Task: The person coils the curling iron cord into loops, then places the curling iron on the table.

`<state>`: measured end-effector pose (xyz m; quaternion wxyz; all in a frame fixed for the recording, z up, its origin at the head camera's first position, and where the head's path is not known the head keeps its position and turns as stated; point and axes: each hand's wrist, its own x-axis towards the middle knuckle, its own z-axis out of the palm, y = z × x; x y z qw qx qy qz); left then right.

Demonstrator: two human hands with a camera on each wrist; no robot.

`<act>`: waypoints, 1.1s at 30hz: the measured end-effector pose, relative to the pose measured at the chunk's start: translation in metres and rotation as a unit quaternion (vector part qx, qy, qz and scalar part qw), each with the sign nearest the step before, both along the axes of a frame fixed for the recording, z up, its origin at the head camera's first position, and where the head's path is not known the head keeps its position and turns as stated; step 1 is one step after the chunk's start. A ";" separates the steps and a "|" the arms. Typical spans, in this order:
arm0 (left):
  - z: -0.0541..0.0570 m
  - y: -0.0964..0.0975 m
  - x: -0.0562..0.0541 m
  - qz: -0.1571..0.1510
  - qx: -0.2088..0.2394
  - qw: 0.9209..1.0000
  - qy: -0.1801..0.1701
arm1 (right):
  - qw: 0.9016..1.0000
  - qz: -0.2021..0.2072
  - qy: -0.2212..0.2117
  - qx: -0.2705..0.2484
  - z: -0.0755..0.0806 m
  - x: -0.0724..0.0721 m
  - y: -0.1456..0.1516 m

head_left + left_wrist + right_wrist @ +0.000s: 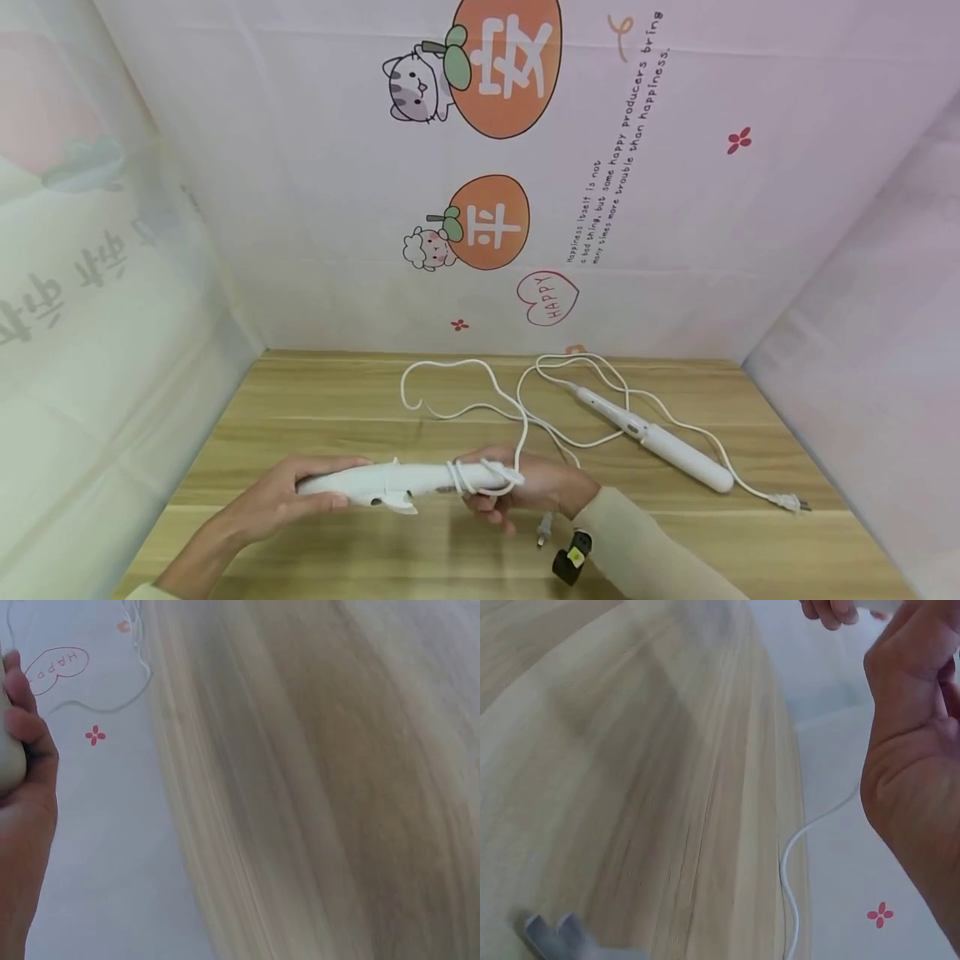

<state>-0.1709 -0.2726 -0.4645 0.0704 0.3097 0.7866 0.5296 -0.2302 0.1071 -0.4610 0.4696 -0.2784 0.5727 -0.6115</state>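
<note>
Left fingers (335, 463) grip a white device (423, 478); right fingers (489, 503) curl round its cord-wrapped end.

The head camera looks from above, forward and down, at the light-brown wood-grain table (300, 400) and the white printed cloth wall (337, 208), while both nearer wrist cameras see these turned sideways, the left one sharing also the red-outlined heart (547, 298).

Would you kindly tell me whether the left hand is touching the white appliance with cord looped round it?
Touching: the head view shows the left hand gripping one end of the white appliance, thumb and fingers on opposite sides.
</note>
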 end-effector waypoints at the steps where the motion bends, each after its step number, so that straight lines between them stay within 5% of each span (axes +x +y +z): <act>1: 0.000 0.001 0.000 0.018 -0.005 1.000 -0.001 | 1.000 -0.012 0.001 0.000 -0.001 0.001 -0.001; 5: 0.002 0.006 0.000 0.089 -0.028 0.996 -0.016 | 0.992 -0.128 -0.003 -0.023 -0.004 0.003 -0.008; 10: 0.003 0.013 -0.001 0.132 -0.039 0.990 -0.035 | 0.964 -0.254 -0.006 -0.083 -0.008 0.003 -0.016; 16: 0.003 0.016 -0.001 0.168 -0.034 0.984 -0.055 | 0.959 -0.263 0.010 -0.105 -0.005 0.003 -0.015; 23: 0.001 0.019 0.000 0.220 -0.042 0.973 -0.053 | 0.962 -0.270 0.029 -0.041 0.002 0.008 -0.019; 26: 0.001 0.026 0.002 0.243 -0.043 0.968 -0.040 | 0.944 -0.330 0.026 -0.008 0.004 0.009 -0.024; 31: 0.000 0.037 0.004 0.254 -0.044 0.965 -0.037 | 0.888 -0.459 -0.011 -0.011 0.005 0.011 -0.031; 33: -0.001 0.040 0.005 0.250 -0.043 0.966 -0.040 | 0.879 -0.477 -0.017 -0.012 0.004 0.011 -0.033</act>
